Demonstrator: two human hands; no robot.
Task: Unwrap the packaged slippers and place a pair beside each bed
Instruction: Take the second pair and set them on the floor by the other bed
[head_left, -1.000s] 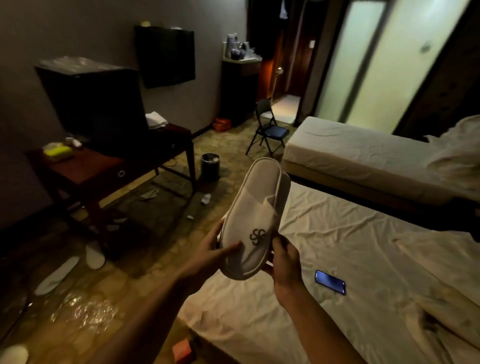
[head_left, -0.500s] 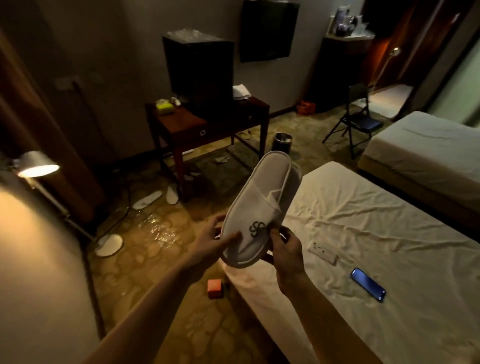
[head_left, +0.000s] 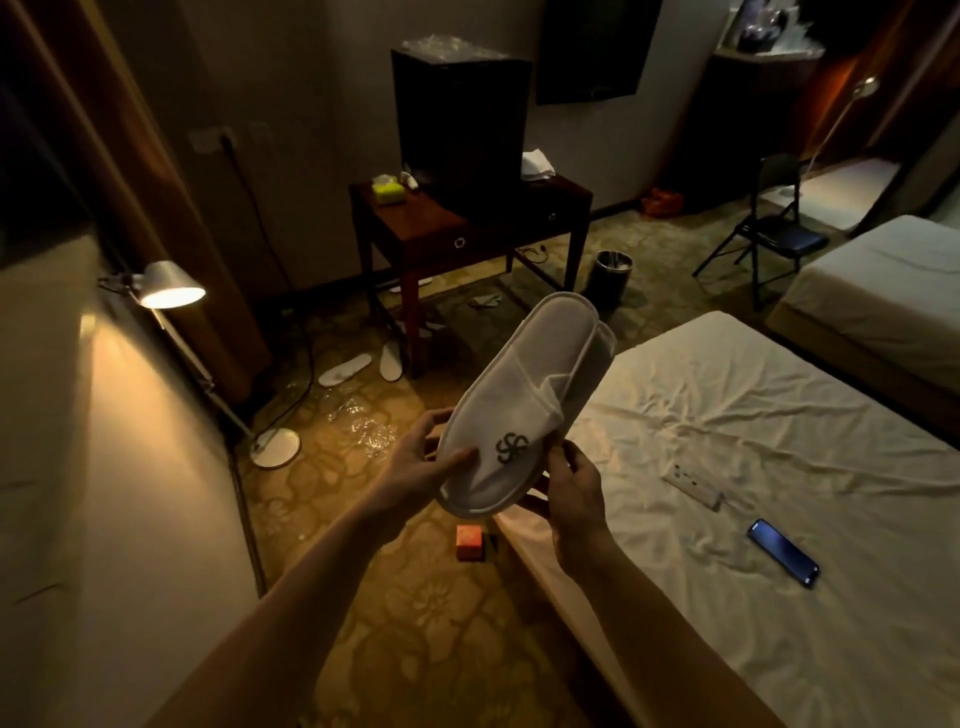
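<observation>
From the head camera, two white slippers (head_left: 524, 410) stacked sole to sole are held up in the air over the floor, just off the near corner of the near bed (head_left: 727, 467); the front one shows a dark swirl logo on its toe. The left hand (head_left: 415, 470) grips the toe end from the left, thumb lying across the top and fingers curled behind. The right hand (head_left: 574, 486) pinches the right edge of the toe between thumb and fingertips. Two beds are in sight, the second bed (head_left: 883, 291) farther right. On the near bed lie one phone (head_left: 783, 553) and one white power strip (head_left: 693, 486). Two loose slippers (head_left: 363, 366) lie on the carpet by the wooden bench (head_left: 467, 228), beside crumpled clear wrap (head_left: 363, 428). One lit floor lamp (head_left: 171, 286) stands on the left, with one bin (head_left: 613, 270), one folding chair (head_left: 774, 228) and one orange box (head_left: 470, 542).
</observation>
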